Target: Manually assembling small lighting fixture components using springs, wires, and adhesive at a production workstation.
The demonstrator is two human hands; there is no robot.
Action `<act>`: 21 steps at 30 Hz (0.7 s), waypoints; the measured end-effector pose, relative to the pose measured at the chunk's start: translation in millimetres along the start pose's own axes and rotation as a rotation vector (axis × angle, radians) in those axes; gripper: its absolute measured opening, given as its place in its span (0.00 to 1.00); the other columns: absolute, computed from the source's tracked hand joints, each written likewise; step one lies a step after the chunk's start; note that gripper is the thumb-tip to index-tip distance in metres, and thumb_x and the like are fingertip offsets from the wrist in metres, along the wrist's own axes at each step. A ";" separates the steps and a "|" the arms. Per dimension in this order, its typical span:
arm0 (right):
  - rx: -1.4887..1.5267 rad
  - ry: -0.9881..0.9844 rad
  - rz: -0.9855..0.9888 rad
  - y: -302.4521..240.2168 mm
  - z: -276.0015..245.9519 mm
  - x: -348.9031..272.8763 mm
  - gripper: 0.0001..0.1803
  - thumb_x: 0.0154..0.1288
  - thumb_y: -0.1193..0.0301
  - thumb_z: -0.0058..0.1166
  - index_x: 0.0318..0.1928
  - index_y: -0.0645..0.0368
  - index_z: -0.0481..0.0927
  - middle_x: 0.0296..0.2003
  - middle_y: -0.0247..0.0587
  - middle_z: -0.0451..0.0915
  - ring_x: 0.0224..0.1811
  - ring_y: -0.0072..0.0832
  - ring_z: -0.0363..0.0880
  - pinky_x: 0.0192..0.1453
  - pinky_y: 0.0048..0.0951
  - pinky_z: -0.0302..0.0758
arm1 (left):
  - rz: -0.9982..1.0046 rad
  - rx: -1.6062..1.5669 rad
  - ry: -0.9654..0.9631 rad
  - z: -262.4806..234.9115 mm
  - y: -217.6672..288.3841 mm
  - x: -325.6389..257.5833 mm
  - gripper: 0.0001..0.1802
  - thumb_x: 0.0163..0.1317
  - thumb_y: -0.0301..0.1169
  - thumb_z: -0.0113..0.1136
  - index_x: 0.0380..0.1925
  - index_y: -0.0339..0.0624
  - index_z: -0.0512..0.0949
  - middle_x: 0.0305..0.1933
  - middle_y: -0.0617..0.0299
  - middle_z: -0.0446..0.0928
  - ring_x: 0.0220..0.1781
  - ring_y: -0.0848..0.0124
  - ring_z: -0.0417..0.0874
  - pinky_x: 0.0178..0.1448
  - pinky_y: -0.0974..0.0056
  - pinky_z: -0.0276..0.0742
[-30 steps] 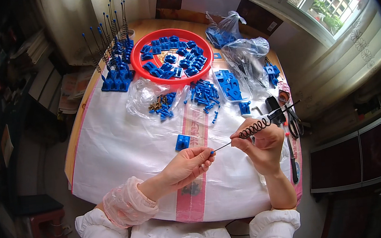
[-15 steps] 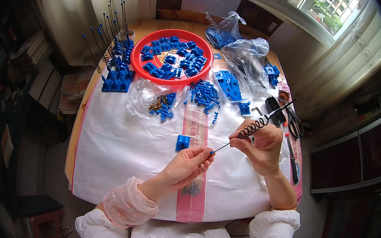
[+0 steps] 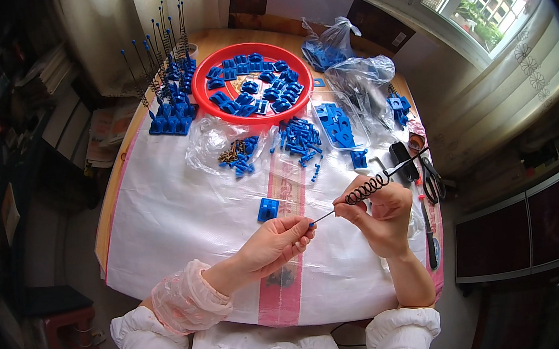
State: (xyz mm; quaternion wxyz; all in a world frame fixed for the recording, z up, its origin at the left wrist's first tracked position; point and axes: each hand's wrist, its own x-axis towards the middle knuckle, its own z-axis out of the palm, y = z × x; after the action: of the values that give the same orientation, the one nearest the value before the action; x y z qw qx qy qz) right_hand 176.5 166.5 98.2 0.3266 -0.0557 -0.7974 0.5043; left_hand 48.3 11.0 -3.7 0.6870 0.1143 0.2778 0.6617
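Note:
A dark metal rod with a spring coil slants between my two hands above the table. Thumb and fingers of my left hand pinch a small blue tip at the rod's lower left end. My right hand grips the rod just below the coil, with the coil lying over its fingers. The straight upper end sticks out past that hand to the upper right. On the sheet just beyond my left hand lies a blue plastic block, touched by neither hand.
A red basin holds several blue blocks. Finished-looking blue stands with sprung rods rise at the far left. Blue pegs, screws and a clear tray of blue plates lie mid-table. Scissors and a screwdriver lie by the right edge.
My right hand and the coiled rod have shifted slightly left, toward my left hand. The bare stretch of rod between the hands looks a little shorter; my left hand has barely moved.

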 end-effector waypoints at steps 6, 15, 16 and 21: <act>0.008 -0.004 -0.001 1.2 -1.3 -0.9 0.04 0.54 0.81 0.70 0.29 0.60 0.87 0.27 0.31 0.86 0.23 0.13 0.71 0.26 0.19 0.62 | 0.002 -0.006 -0.014 -1.3 -1.0 0.6 0.12 0.75 0.36 0.55 0.46 0.39 0.79 0.42 0.68 0.77 0.40 0.82 0.75 0.48 0.77 0.76; 0.003 0.008 -0.001 1.0 -0.7 -0.3 0.05 0.53 0.82 0.70 0.30 0.60 0.87 0.26 0.30 0.85 0.23 0.13 0.70 0.26 0.19 0.62 | -0.010 -0.007 -0.016 -0.7 -0.3 -0.4 0.12 0.75 0.35 0.55 0.47 0.39 0.79 0.42 0.67 0.77 0.40 0.82 0.75 0.48 0.77 0.76; 0.004 0.008 -0.002 0.9 -0.6 -0.3 0.05 0.53 0.82 0.70 0.30 0.60 0.87 0.26 0.30 0.85 0.23 0.13 0.70 0.26 0.19 0.62 | -0.009 -0.006 -0.017 -0.6 -0.3 -0.4 0.11 0.75 0.35 0.55 0.47 0.39 0.79 0.42 0.67 0.77 0.40 0.82 0.75 0.48 0.78 0.76; 0.001 0.003 -0.011 1.0 -1.4 -0.1 0.05 0.53 0.82 0.70 0.30 0.60 0.88 0.26 0.30 0.85 0.22 0.13 0.70 0.25 0.19 0.61 | -0.010 -0.015 -0.019 -0.7 -1.0 0.1 0.10 0.74 0.34 0.56 0.46 0.39 0.79 0.42 0.67 0.77 0.39 0.82 0.74 0.47 0.78 0.76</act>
State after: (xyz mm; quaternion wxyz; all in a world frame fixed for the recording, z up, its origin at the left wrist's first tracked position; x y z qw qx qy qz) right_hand 177.1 168.0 97.7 0.3307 -0.0517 -0.7970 0.5028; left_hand 48.8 10.8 -4.8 0.6936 0.1142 0.2668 0.6593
